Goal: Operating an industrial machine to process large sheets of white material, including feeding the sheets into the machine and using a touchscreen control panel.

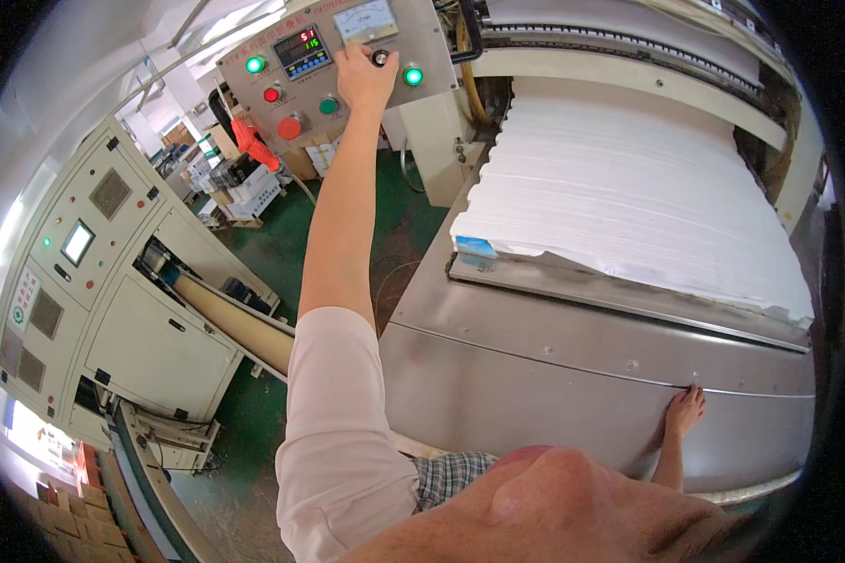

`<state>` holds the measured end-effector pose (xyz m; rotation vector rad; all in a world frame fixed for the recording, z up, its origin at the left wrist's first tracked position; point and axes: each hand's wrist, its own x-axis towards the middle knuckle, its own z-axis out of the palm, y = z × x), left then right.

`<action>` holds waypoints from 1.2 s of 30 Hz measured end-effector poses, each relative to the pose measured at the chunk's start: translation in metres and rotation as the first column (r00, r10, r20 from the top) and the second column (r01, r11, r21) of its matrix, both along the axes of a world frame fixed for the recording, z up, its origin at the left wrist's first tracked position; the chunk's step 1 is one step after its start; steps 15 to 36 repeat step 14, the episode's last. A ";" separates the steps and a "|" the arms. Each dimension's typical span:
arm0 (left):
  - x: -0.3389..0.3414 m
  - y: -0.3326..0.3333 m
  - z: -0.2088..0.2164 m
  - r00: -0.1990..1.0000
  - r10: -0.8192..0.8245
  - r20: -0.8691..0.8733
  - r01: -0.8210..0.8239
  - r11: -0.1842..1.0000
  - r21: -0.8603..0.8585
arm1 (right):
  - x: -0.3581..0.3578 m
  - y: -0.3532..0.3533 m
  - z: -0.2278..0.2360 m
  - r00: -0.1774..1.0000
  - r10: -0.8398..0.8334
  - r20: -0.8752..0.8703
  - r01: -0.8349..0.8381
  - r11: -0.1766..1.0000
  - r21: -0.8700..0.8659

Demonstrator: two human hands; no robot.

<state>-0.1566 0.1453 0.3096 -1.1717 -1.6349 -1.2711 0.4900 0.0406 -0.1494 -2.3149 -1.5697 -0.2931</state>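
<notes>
My left hand (364, 80) is raised to a grey control panel (310, 94), its fingers closed around a black knob (379, 58) below a dial gauge (365, 20). Beside the gauge is a digital display (302, 52) with lit red and green figures. Two round lamps glow green, the left lamp (255, 65) and the right lamp (413, 76). Far to the right, my right hand (687, 410) rests by its fingertips on a metal table (507, 380), close to a seam, and holds nothing I can see. A broad stack of white sheet material (620, 188) lies beyond it.
A metal bar (629, 298) runs along the near edge of the white stack, under the machine frame (629, 73). At left stands a cream cabinet (150, 347) with a small screen. A red hand tool (253, 143) hangs below the panel; boxes (244, 192) stand on the green floor.
</notes>
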 end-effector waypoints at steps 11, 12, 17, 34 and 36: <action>-0.005 0.005 -0.005 0.998 -0.035 -0.047 0.035 0.999 0.010 | 0.002 -0.007 -0.001 0.999 0.018 -0.027 -0.019 1.000 -0.010; 0.003 0.005 -0.007 0.998 -0.038 -0.047 0.040 0.998 0.052 | 0.006 -0.009 -0.004 1.000 0.001 -0.027 -0.002 1.000 -0.022; 0.005 0.005 -0.012 0.990 -0.026 -0.141 0.041 0.994 0.105 | 0.014 -0.003 -0.008 0.998 0.008 -0.055 -0.013 0.996 -0.087; 0.005 0.005 -0.012 0.990 -0.026 -0.141 0.041 0.994 0.105 | 0.014 -0.003 -0.008 0.998 0.008 -0.055 -0.013 0.996 -0.087; 0.005 0.005 -0.012 0.990 -0.026 -0.141 0.041 0.994 0.105 | 0.014 -0.003 -0.008 0.998 0.008 -0.055 -0.013 0.996 -0.087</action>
